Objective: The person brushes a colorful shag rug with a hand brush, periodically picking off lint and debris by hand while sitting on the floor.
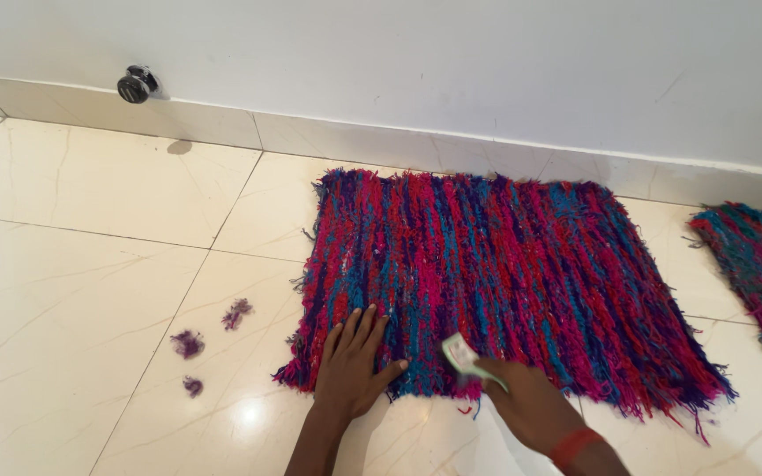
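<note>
— What lies under the hands?

— A shaggy rectangular woven yarn rug in pink, red, blue and purple stripes, spread flat on the cream tiled floor, its far edge near the wall skirting. Frayed strands stick out all around its edges.

— And the pale thing at the near edge?

— A small, light green and white tool, blurred, gripped in the right hand and tilted against the rug's near fringe. What kind it is, I cannot tell.

— The other hand?

— The left hand lies flat, fingers spread, on the rug's near left corner.
</note>
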